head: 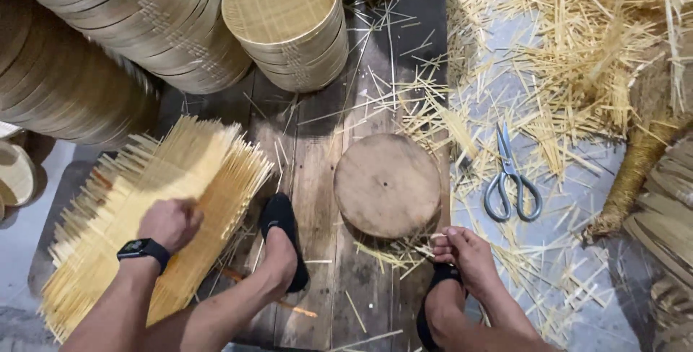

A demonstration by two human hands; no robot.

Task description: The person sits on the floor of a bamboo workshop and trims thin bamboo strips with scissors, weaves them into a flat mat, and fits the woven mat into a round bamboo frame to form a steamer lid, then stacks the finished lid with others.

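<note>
My left hand point(170, 223) presses the woven pale bamboo-strip mat point(151, 207); my right grip point(462, 247) pinches loose thin bamboo slivers point(404, 251) just below the round wooden block point(388, 185).

Bare forearms, no sleeves. Black smartwatch point(144, 249) with dark square face strapped just behind the left hand point(170, 222). Nothing worn behind the right hand point(468, 252). Black slip-on shoes point(283, 236) on both feet.

Bare plank point(310, 157) between slat mat point(166, 200) and wooden disc point(388, 184), basket stacks point(289, 20) blocking beyond
</note>
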